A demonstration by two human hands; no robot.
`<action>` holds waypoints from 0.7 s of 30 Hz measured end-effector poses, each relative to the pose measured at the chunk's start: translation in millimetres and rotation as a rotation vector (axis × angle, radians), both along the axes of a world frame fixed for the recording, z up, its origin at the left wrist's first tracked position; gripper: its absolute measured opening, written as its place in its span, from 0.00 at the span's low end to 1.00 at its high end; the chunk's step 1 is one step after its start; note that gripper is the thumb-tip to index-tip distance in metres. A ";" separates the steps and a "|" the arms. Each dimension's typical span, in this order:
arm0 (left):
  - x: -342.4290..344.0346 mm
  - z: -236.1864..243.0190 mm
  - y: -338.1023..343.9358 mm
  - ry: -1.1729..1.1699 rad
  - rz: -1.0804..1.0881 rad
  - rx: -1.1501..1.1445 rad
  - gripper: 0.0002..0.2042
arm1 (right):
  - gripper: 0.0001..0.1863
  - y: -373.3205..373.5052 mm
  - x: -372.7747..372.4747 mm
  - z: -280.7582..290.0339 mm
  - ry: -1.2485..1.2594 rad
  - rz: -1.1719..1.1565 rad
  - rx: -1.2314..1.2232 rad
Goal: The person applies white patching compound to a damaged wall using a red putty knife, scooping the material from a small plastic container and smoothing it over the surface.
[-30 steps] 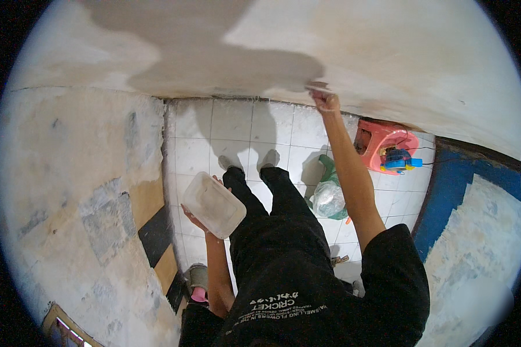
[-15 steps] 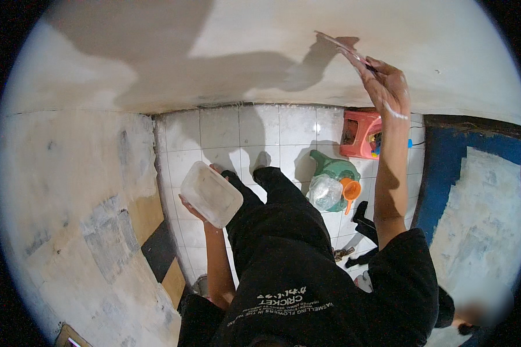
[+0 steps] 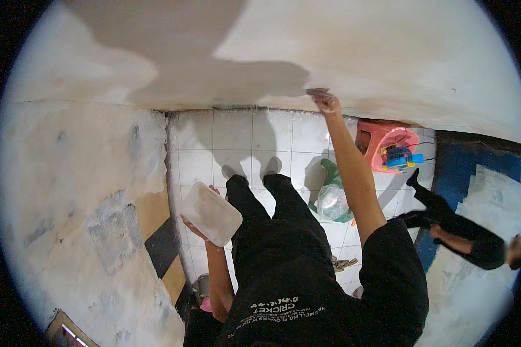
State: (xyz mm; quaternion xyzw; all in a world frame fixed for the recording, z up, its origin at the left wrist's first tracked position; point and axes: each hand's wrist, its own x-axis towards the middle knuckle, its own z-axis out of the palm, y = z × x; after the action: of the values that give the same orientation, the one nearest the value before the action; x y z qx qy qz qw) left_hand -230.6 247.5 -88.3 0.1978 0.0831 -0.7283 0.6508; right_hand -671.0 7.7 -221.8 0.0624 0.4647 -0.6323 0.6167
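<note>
My left hand [image 3: 198, 230] grips a whitish rectangular plastic tub [image 3: 213, 214] from its left side and beneath, in front of my legs. The tub's inside looks smeared with pale paste. My right arm reaches forward to the pale wall [image 3: 376, 69]. In the fingers of my right hand [image 3: 329, 105] is a thin flat scraper [image 3: 318, 92], seen nearly edge-on at the low part of the wall. Its blade appears to touch the surface, near the shadow of my arm.
A red plastic stool [image 3: 373, 134] carries a blue and yellow device [image 3: 398, 158]. Beside my right forearm lie a green plastic object [image 3: 331, 171] and a see-through bag [image 3: 331, 202]. Another person [image 3: 474, 237] is at the right by a patched blue wall [image 3: 454, 150]. A patchy wall [image 3: 69, 191] stands left.
My right hand has moved the scraper down the wall and a little left. The other person shows more fully now, an arm in view. My left hand still holds the tub.
</note>
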 end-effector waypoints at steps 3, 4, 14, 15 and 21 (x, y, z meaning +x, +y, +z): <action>5.3 1.9 5.8 -0.056 0.022 0.085 0.45 | 0.17 -8.3 4.3 25.5 0.035 -0.041 0.018; 6.9 2.0 6.6 -0.116 0.017 0.111 0.45 | 0.17 -10.4 -0.3 33.7 0.015 -0.049 -0.016; -4.6 -12.3 -17.3 0.051 -0.021 -0.021 0.45 | 0.12 24.2 -8.1 234.3 0.021 0.016 -0.139; -5.4 -15.5 -22.2 0.040 -0.017 -0.014 0.45 | 0.13 30.5 -10.0 252.4 0.075 0.029 -0.155; -16.9 14.3 -37.3 0.018 -0.068 -0.102 0.44 | 0.13 92.3 12.9 282.6 0.256 0.035 -0.346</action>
State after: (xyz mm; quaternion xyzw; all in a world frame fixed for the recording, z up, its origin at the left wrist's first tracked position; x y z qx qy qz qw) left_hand -247.5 210.2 -74.0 0.1606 0.0449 -0.7550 0.6342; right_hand -658.1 100.0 60.8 -0.1331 0.4247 -0.6948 0.5650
